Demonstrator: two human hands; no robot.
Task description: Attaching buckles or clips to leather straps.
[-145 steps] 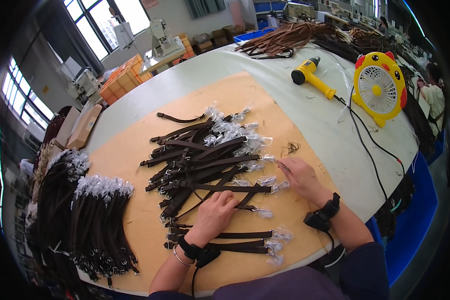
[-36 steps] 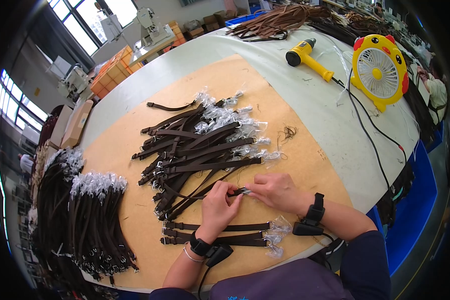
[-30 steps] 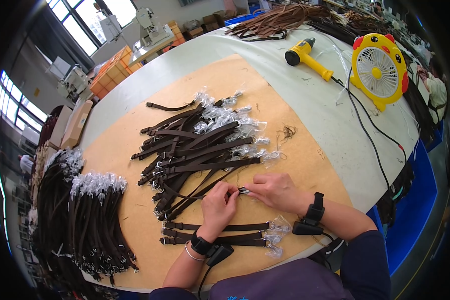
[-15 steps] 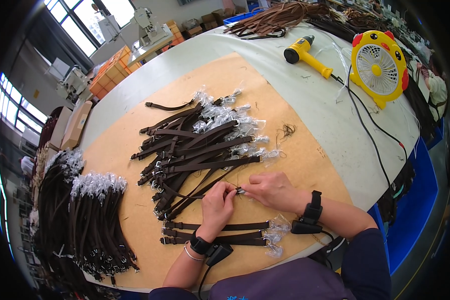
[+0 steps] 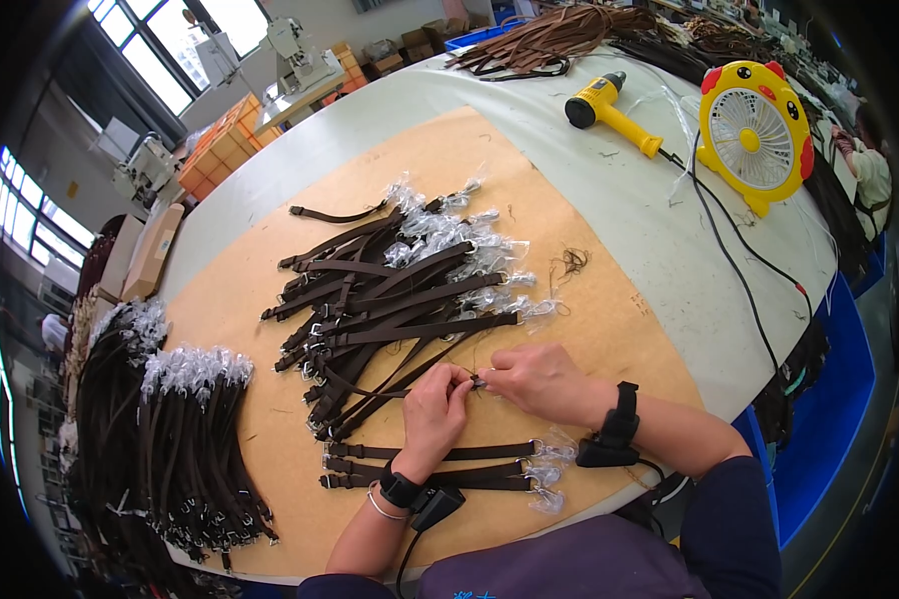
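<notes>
A thin dark brown strap (image 5: pixel 378 390) runs from the pile into the closed fingers of my left hand (image 5: pixel 436 407). Its end shows just past the fingertips, where my right hand (image 5: pixel 537 381) pinches a small dark, shiny piece (image 5: pixel 478 381) too small to make out. Both sets of fingertips almost meet there, low over the brown paper. Beyond them lies a loose pile of dark straps (image 5: pixel 390 299) with metal buckles at the left and clear plastic wrap on the right ends. Several similar straps (image 5: pixel 440 466) lie in a row close to me, partly behind my left wrist.
At the left, bundled straps (image 5: pixel 190 449) with wrapped ends hang near the table's edge. A yellow heat gun (image 5: pixel 614 112) and a yellow fan (image 5: pixel 754 138) stand at the far right, their black cables (image 5: pixel 734 250) crossing the white tabletop. Loose threads (image 5: pixel 573 263) lie on the paper (image 5: pixel 589 329).
My right hand has shifted slightly left, and its wrist has turned a little. The left hand keeps its grip on the strap in the same place.
</notes>
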